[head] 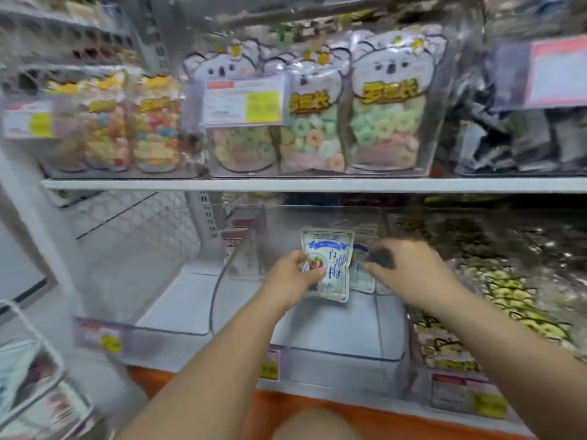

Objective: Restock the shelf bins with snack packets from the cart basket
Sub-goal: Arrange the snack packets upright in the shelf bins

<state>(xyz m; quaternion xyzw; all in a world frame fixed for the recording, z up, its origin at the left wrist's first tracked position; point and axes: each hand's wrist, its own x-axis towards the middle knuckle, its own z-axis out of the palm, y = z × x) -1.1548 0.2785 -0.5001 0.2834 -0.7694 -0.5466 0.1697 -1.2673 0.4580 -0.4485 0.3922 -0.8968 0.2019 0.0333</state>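
Note:
My left hand (293, 276) grips a white and blue snack packet (330, 265) by its lower left side and holds it upright inside a clear shelf bin (333, 354) on the lower shelf. My right hand (403, 268) reaches into the same bin just right of it, fingers curled on another white and blue packet (365, 274) that stands at the back and is partly hidden. The cart basket (31, 369) shows at the lower left edge with packets in it.
The upper shelf (286, 185) carries clear bins of koala-shaped candy bags (387, 100) and yellow-topped candy bags (108, 122). A bin of yellow and black packets (495, 300) stands to the right. Price tags hang on the bin fronts. An orange ledge runs below.

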